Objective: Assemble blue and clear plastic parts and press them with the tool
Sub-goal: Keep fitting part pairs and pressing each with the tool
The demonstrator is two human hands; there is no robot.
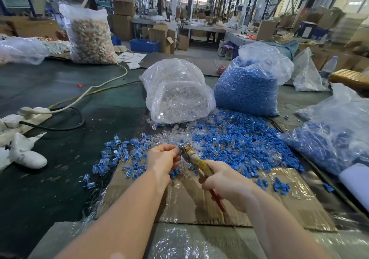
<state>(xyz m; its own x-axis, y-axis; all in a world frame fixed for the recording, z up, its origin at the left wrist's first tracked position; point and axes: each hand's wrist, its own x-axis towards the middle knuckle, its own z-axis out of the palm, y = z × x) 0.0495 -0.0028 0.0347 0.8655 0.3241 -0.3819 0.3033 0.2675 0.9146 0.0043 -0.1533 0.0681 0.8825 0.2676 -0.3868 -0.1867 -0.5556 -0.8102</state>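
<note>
Diagonally, tool (196,161) head up-left

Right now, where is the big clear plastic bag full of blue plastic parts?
In the head view, the clear bag of blue plastic parts stands right of centre on the dark table, beside the bag of clear plastic parts, behind the loose pile.

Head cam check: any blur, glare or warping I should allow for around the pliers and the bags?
Head view: wide-angle bending at the edges; forearms and far right background smeared; glare on the clear bag; pliers and both hands, left, right, fairly sharp; the pinched part unreadable.
</note>
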